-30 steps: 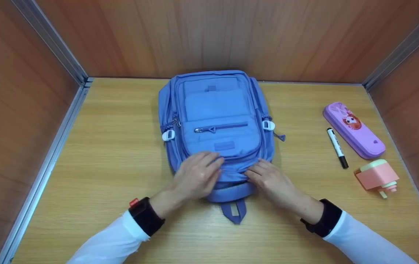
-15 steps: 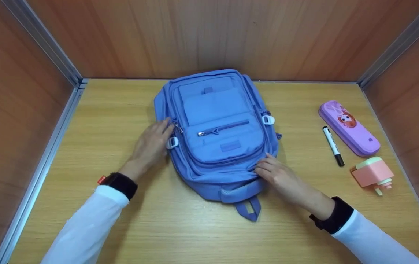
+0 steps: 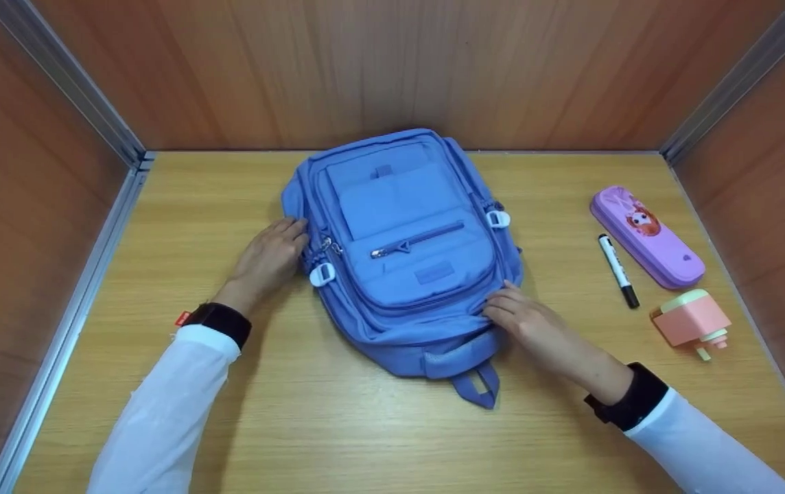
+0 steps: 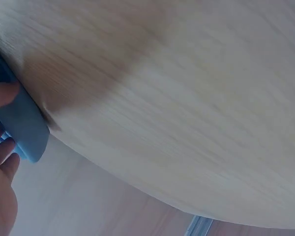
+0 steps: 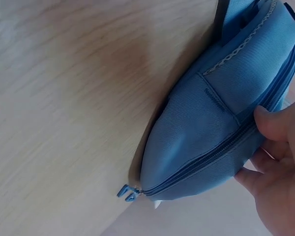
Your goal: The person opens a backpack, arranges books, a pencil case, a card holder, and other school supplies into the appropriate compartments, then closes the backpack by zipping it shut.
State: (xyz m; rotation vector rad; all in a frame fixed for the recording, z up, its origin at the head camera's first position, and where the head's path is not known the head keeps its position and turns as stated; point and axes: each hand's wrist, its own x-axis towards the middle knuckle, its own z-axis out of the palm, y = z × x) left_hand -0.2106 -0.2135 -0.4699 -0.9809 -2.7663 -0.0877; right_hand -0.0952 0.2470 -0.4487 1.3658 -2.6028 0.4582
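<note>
A blue backpack (image 3: 399, 254) lies front side up on the table, turned slightly, its top handle (image 3: 478, 387) toward the near edge. My left hand (image 3: 269, 255) grips its left side just above a white buckle (image 3: 322, 274); in the left wrist view the thumb (image 4: 4, 93) lies over the blue fabric, with part of the hand out of frame. At the near right corner, my right hand (image 3: 526, 322) pinches the bag's fabric. The right wrist view shows that thumb (image 5: 273, 123) beside a long zipper (image 5: 211, 157), whose pulls (image 5: 128, 192) hang at its end.
To the right lie a purple pencil case (image 3: 646, 237) with a cartoon picture, a white marker (image 3: 617, 269) with black ends, and a pink and green pencil sharpener (image 3: 693, 319). Wooden panels (image 3: 392, 75) wall the table at the back and both sides.
My left hand has moved from the bag's near end to its left side. The backpack has turned, its handle end swinging right. My right hand has stayed at the near right corner.
</note>
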